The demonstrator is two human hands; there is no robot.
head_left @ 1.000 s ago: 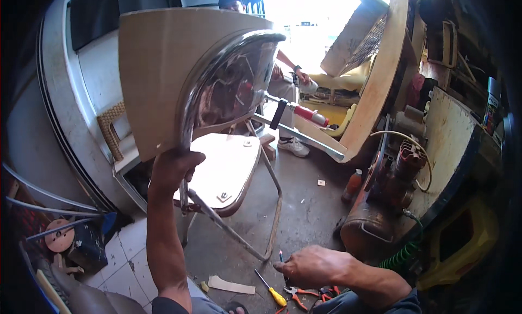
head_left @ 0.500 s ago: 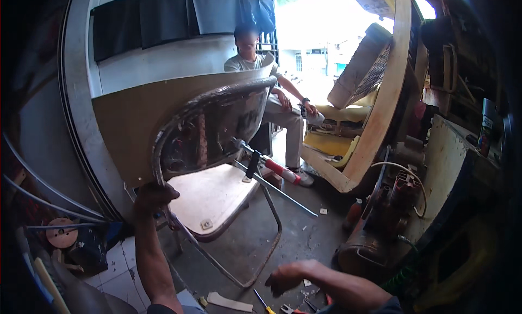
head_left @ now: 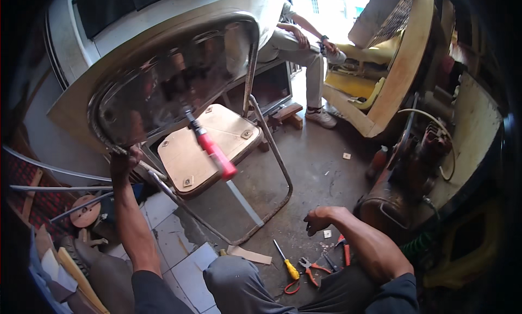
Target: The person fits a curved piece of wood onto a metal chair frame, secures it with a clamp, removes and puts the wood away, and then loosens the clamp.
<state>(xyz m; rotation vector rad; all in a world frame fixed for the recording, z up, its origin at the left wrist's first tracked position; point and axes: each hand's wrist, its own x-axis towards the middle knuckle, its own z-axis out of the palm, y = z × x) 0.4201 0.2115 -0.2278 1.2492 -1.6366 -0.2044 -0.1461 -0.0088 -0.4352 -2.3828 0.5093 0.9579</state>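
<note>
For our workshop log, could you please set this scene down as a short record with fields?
Left grip: closed on the chair frame
Right grip: above the floor, nothing visible in it
Clamp: red-handled, against the backrest, blurred
Board: behind the backrest, extending past its edge
Seat: pale, three square pieces showing
Floor tools: yellow-handled screwdriver, orange-handled pliers
Nearby: compressor on the right; seated person farther back
</note>
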